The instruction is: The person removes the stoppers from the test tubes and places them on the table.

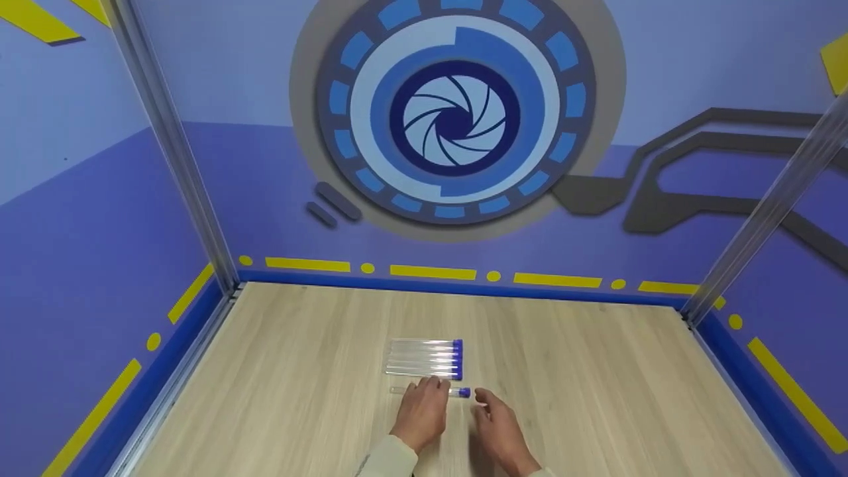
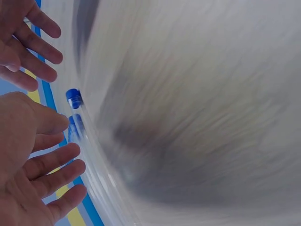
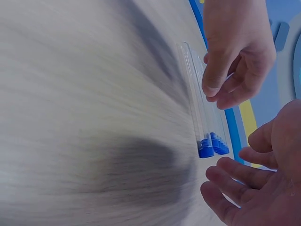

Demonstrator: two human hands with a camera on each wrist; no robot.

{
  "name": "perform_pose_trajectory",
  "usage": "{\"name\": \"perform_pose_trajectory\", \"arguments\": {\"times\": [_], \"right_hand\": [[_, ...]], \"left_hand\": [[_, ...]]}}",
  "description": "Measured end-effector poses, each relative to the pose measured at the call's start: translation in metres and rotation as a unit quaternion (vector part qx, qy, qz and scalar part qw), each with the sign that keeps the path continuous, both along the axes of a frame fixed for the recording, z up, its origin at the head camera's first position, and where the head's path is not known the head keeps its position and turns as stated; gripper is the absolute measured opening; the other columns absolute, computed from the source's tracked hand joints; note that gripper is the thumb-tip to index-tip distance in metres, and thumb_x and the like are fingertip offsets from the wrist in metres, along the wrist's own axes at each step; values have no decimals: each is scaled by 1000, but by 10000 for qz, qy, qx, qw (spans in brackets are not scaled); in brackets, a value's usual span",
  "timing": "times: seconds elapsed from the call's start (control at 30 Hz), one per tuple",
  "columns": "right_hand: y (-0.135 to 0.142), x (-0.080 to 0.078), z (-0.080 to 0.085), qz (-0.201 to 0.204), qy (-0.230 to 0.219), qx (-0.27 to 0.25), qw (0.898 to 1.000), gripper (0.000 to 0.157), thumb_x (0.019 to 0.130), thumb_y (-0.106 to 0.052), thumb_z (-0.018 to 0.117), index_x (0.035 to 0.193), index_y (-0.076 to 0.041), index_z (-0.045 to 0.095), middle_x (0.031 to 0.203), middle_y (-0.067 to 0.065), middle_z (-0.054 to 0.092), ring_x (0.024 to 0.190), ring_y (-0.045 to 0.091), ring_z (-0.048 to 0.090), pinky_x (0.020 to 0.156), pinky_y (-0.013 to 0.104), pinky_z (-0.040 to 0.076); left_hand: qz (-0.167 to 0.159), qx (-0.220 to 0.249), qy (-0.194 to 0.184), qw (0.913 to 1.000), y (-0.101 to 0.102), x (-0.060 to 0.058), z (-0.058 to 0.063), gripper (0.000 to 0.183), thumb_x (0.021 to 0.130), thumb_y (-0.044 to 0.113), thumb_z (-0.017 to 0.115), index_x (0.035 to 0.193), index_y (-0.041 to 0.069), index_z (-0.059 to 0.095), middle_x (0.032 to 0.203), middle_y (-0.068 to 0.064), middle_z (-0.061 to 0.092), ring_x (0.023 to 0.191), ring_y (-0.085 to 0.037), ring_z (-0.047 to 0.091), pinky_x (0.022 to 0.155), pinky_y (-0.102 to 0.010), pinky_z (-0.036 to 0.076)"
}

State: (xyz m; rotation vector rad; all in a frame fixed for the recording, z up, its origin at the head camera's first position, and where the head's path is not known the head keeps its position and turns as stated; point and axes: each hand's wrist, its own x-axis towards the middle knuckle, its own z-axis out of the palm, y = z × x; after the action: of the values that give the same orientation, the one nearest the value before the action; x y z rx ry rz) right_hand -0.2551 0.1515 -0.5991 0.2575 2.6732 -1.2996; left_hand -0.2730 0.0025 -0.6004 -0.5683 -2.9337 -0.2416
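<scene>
A single clear test tube (image 1: 454, 392) with a blue-purple cap lies crosswise on the wooden table, its cap to the right. Just beyond it, several matching tubes (image 1: 424, 358) form a tight row, capped ends also to the right. My left hand (image 1: 423, 412) is over the single tube and covers its middle in the head view. In the left wrist view that hand's fingers (image 2: 56, 181) are loosely spread, with nothing gripped. To the right of the cap (image 3: 205, 149), my right hand (image 1: 500, 427) hovers with relaxed, slightly bent fingers and holds nothing.
The light wood table (image 1: 596, 371) is bounded by a blue back wall (image 1: 258, 199) with a round printed emblem and yellow dashes. Metal posts (image 1: 179, 146) stand at both back corners, with side panels (image 1: 79, 278) running forward.
</scene>
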Motion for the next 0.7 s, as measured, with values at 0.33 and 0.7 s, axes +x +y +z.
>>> {"name": "perform_pose_trajectory", "arguments": {"times": [0.33, 0.7], "right_hand": [[2, 0, -2, 73, 183, -57, 9998, 36, 98, -9, 47, 134, -3, 51, 131, 17, 58, 116, 30, 58, 94, 46, 47], [2, 1, -3, 145, 158, -179, 9996, 35, 99, -9, 46, 133, -3, 51, 130, 17, 58, 114, 28, 58, 94, 45, 47]], "left_hand": [[53, -37, 79, 9999, 0, -1, -5, 22, 88, 14, 67, 110, 12, 64, 99, -3, 65, 89, -18, 60, 71, -33, 45], [57, -117, 357, 9993, 1, -3, -10, 21, 84, 12, 70, 104, 12, 65, 93, -3, 64, 83, -18, 61, 68, -33, 44]]}}
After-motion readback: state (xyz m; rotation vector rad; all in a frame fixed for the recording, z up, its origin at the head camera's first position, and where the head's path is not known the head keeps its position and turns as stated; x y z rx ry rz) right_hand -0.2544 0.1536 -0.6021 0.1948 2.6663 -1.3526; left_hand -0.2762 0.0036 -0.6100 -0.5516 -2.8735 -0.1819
